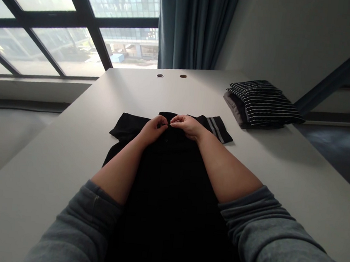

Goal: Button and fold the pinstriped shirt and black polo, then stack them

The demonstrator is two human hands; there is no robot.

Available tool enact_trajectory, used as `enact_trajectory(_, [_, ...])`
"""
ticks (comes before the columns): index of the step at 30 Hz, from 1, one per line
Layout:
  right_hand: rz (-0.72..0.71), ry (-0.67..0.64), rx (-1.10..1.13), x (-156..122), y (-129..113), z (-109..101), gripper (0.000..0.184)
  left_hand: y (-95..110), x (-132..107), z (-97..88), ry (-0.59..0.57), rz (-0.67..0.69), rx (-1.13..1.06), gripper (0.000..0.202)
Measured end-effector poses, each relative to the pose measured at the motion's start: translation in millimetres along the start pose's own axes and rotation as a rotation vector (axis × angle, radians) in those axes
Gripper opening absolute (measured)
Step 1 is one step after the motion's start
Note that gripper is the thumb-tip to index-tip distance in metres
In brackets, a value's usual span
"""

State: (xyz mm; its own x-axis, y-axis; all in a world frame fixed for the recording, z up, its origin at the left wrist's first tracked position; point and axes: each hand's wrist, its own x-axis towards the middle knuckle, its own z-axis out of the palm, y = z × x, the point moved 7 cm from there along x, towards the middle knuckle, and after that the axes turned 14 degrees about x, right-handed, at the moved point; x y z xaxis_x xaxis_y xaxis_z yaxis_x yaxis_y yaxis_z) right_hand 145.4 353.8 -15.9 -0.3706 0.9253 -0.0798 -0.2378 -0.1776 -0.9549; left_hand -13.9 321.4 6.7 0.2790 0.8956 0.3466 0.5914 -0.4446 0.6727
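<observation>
Pinching away at the top of a black polo shirt here, and it's lying flat and face up on a white desk, collar pointing away from me. Both hands meet right at the collar. The left hand comes in from one side and the right hand from the other, with the left fingers and right fingertips closed on the placket, almost touching each other. Neither hand is relaxed or flat. Can't really tell if there's a button between them, since it's black on black and the fingers hide it.

The shirt's sleeves stick out on both sides of the collar, and the one past the right hand has a grey-striped cuff. Beyond the shirt, off to the right, sits a stack of folded black-and-white striped clothes with a grey piece of fabric poking out underneath. Two small round grommets sit in the desk, further out past the collar. Grey sweatshirt sleeves are bunched up on both forearms.
</observation>
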Motion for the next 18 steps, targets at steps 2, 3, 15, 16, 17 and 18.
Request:
enact_trajectory(2, [-0.024,0.033,-0.036,0.8,-0.4,1.3,0.021,-1.7,0.5,-0.5,0.018,-0.016,-0.014,0.008])
enact_trajectory(3, [-0.041,0.043,-0.059,1.1,-1.0,2.2,0.019,-2.9,0.7,-0.4,0.021,-0.025,-0.023,0.008])
enact_trajectory(15, [-0.354,-0.027,-0.453,-7.9,-26.7,13.3,0.018,-18.7,0.5,3.1,0.058,-0.107,-0.286,0.022])
enact_trajectory(16, [-0.418,-0.05,-0.488,-10.6,-31.2,16.6,0.017,-20.0,0.6,4.0,0.061,-0.125,-0.323,0.023])
enact_trajectory(17, [-0.47,-0.076,-0.515,-13.0,-34.4,19.8,0.016,-20.9,0.6,4.9,0.062,-0.139,-0.359,0.025])
enact_trajectory(18, [-0.505,-0.101,-0.531,-14.6,-36.1,22.2,0.016,-21.4,0.5,5.8,0.058,-0.151,-0.393,0.026])
